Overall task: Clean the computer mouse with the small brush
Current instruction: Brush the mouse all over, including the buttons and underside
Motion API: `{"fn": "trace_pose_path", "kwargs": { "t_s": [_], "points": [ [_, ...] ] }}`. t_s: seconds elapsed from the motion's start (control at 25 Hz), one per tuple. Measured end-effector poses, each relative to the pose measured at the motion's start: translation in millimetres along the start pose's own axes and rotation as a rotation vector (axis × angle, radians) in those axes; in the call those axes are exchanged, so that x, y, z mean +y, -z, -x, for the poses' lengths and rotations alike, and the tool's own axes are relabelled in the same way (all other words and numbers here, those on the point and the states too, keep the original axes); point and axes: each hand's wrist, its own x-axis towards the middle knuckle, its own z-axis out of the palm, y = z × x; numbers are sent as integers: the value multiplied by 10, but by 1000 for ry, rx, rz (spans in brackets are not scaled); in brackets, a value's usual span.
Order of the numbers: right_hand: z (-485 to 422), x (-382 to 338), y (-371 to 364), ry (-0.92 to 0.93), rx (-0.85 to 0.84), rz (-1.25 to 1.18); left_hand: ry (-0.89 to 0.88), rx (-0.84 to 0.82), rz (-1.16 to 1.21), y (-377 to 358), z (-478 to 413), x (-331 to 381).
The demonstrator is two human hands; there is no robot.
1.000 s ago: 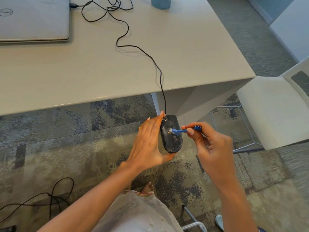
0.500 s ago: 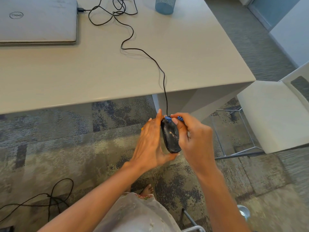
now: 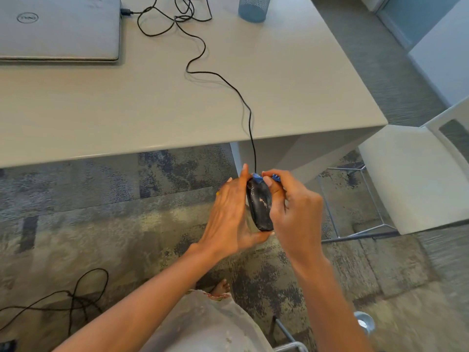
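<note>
A black computer mouse (image 3: 259,204), speckled with pale dust, is held in the air in front of the table edge. My left hand (image 3: 229,214) cradles it from the left, thumb under its near end. My right hand (image 3: 295,212) pinches a small blue brush (image 3: 257,178), whose head lies against the far top end of the mouse where the cable comes out. Most of the brush is hidden by my fingers; a blue tip shows at the right. The black mouse cable (image 3: 250,123) runs up over the table.
A grey table (image 3: 291,85) carries a closed laptop (image 3: 58,29) at the far left and a blue mesh cup (image 3: 253,7) at the back. A white chair (image 3: 416,179) stands to the right. Loose black cables (image 3: 76,298) lie on the carpet at lower left.
My right hand has moved in from the right and forward, taking the brush from the middle of the mouse to its far cable end. The left hand keeps its hold.
</note>
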Motion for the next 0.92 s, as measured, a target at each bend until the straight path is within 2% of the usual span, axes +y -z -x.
{"fn": "trace_pose_path", "kwargs": {
  "t_s": [0.24, 0.4, 0.68, 0.92],
  "points": [
    [126, -22, 79, 10, -13, -105, 26, -33, -25, 19, 31, -23],
    [-20, 61, 109, 31, -20, -53, 8, -22, -18, 27, 13, -5],
    [97, 100, 173, 115, -229, -85, 9, -49, -6, 32, 40, -54],
    [-165, 128, 321, 187, -209, -30, 11, -46, -23, 8, 31, -34]
  ]
}}
